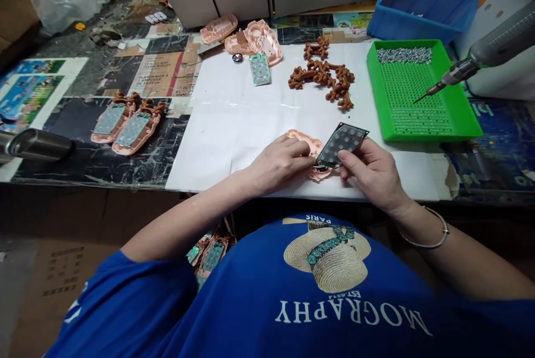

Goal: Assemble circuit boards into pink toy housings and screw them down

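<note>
My right hand (375, 173) grips a thin circuit board (343, 144) with grey round pads by its edge, thumb on top. The board is tilted above a pink plastic shell (307, 138) that lies on the white sheet. My left hand (281, 161) rests over the shell's left side, its fingers bent together by the board's lower left corner. What those fingertips pinch, if anything, is hidden. Under the board, a small dark round part (321, 168) partly shows in the shell.
Brown antler-shaped pieces (321, 72) lie ahead. Behind are more pink shells (267, 40) and a loose board (260, 69). A green tray (418, 136) holds screws, with an electric screwdriver (468, 65) hanging over it. Two filled shells (137, 130) lie left, near a metal cup (39, 144).
</note>
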A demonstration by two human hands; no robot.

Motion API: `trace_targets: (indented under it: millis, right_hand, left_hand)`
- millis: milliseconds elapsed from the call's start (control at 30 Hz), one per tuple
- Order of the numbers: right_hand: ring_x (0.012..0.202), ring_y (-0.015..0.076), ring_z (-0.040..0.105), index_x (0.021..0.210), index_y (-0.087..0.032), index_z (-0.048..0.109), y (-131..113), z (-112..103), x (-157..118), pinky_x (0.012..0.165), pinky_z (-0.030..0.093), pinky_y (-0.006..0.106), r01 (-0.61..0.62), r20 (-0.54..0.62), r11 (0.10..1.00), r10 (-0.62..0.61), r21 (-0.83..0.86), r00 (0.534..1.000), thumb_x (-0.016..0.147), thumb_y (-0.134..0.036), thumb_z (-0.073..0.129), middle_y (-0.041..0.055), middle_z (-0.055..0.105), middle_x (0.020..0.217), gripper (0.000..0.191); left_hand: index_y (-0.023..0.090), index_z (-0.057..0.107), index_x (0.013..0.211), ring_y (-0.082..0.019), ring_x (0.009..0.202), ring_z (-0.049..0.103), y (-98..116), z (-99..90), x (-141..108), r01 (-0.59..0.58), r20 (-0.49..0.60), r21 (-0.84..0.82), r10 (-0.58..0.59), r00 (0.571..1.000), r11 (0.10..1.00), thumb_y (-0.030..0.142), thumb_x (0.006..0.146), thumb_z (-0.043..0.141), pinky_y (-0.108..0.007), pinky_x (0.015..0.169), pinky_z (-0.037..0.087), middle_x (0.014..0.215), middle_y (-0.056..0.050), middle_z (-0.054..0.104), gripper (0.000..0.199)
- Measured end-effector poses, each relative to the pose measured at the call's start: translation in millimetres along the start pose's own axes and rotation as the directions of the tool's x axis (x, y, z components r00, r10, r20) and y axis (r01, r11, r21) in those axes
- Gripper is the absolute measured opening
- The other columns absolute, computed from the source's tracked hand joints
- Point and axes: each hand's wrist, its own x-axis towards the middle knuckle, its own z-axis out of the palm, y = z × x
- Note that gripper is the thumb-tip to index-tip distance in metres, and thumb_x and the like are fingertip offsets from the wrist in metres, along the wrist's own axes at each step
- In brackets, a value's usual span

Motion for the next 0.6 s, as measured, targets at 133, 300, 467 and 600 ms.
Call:
trace_targets:
  millis: [133,300,467,600]
  right_hand:
    - [0.045,0.0124,0.055,0.088,-0.021,0.06,2.4,-3.9,-0.3,0.044,0.048,0.026,0.04,-0.003,0.996,-0.04,-0.083,0.999,0.092,-0.036,0.065,-0.0044,0.06,0.056,0.016]
    - [0.045,0.0138,0.056,0.092,-0.02,0.062,4.6,-9.2,-3.4,0.046,0.049,0.028,0.072,-0.011,0.984,-0.074,-0.161,0.997,0.092,-0.034,0.064,-0.0036,0.061,0.057,0.013]
    - [0.05,0.0154,0.061,0.09,-0.021,0.063,6.0,-10.5,-9.3,0.05,0.051,0.03,0.068,-0.022,0.976,-0.074,-0.205,0.997,0.092,-0.034,0.064,-0.0018,0.064,0.061,0.013]
    - [0.05,0.0152,0.061,0.089,-0.021,0.062,6.6,-10.0,-9.4,0.049,0.051,0.03,0.05,-0.039,0.981,-0.058,-0.189,0.998,0.092,-0.036,0.064,-0.0021,0.064,0.061,0.016]
  left_hand:
    - [0.021,0.073,0.095,-0.018,0.079,0.054,9.0,8.6,5.2,0.131,-0.032,0.053,-0.129,0.991,0.99,0.024,0.101,0.048,-0.034,0.075,0.042,0.083,-0.005,0.062,0.026]
    - [0.02,0.073,0.091,-0.019,0.077,0.052,18.2,10.2,9.0,0.185,-0.063,0.107,-0.179,0.982,0.977,0.023,0.1,0.05,-0.035,0.074,0.041,0.082,-0.006,0.06,0.025]
    - [0.018,0.072,0.1,-0.02,0.083,0.054,18.2,-1.0,6.3,0.127,0.022,0.059,-0.129,0.991,0.99,0.024,0.099,0.048,-0.035,0.077,0.043,0.091,-0.008,0.062,0.024]
    - [0.019,0.073,0.095,-0.019,0.082,0.055,14.9,2.9,6.4,0.174,-0.041,-0.035,-0.175,0.984,0.984,0.027,0.099,0.048,-0.034,0.075,0.043,0.09,-0.007,0.064,0.027]
